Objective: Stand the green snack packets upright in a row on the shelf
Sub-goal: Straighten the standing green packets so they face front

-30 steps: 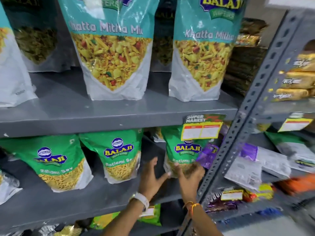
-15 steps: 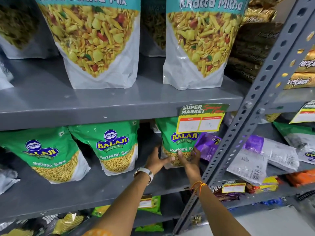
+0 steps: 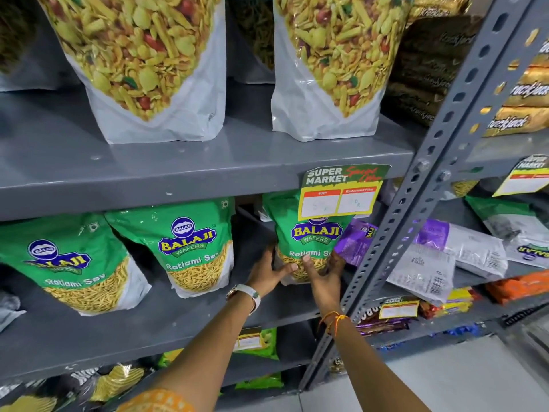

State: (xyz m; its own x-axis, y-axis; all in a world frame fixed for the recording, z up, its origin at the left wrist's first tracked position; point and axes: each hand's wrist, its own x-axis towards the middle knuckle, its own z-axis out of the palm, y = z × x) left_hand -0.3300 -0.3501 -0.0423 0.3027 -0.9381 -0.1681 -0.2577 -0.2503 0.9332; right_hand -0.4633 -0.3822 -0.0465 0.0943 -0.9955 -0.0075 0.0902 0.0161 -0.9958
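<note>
Head view: both hands [image 3: 297,275] steady upright green packet [image 3: 309,242]

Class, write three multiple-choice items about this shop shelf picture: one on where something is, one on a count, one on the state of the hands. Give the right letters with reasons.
1. Where is the price tag?
A. on the floor
B. on the shelf edge above the right green packet
C. on the left green packet

2. How many green packets stand on the middle shelf?
A. one
B. three
C. six

3. What are the hands doing?
A. both holding the right green packet
B. hanging free
C. lifting a white bag

Answers:
1 B, it hangs over that packet's top.
2 B, with the middle green packet.
3 A, the left hand and right hand grip its base.
</note>
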